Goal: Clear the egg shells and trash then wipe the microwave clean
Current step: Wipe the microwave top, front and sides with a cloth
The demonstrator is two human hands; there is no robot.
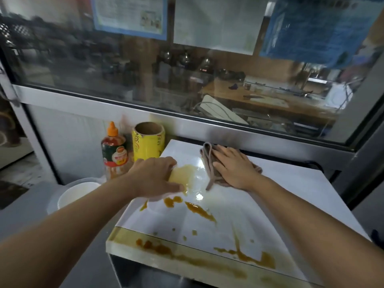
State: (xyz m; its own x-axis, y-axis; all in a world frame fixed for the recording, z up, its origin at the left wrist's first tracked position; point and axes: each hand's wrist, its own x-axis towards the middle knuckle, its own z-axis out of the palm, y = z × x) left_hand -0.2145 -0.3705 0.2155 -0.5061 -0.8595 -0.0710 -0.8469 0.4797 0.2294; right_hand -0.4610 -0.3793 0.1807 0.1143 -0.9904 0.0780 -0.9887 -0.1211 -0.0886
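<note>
Wiping step: right hand [234,169] flat, pressing rag [209,163] on microwave [280,196] top. Left hand [155,177] grips yellowish trash [176,176], spill [199,208] just nearer me. Next: drag rag through it.

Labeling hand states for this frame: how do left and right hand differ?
The left hand curls around a pale yellow object near the microwave top's left edge; the right hand lies flat, fingers straight, pressing a grey cloth near the back. The left sits beside the yellow spill; the right is behind it. Both are over the microwave top.
</note>
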